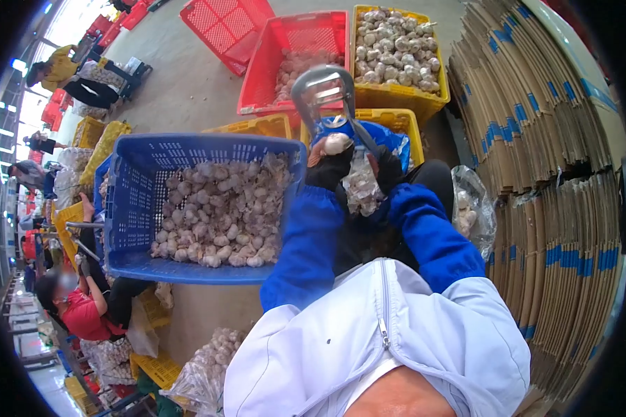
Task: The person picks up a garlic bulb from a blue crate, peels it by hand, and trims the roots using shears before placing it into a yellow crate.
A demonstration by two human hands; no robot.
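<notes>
My left hand (329, 167), in a dark glove with bare fingertips, is closed around a garlic bulb (337, 144). Just beyond the bulb stands a grey metal tool with a looped handle (313, 87), blurred in part; it resembles a pair of large shears. My right hand (389, 170), gloved the same way, is closed at the lower end of the tool's grey arm (366, 135). Between and below my hands lie garlic bulbs and loose skins (362, 184). A blue plastic sheet (395, 141) lines the yellow crate (415, 128) behind them.
A blue crate (205, 275) of garlic stands to my left. Red (257, 90) and yellow (431, 104) crates with garlic are ahead. Flattened cardboard boxes (528, 104) are stacked at right, near a clear bag (474, 208). A person in red (83, 313) sits at left.
</notes>
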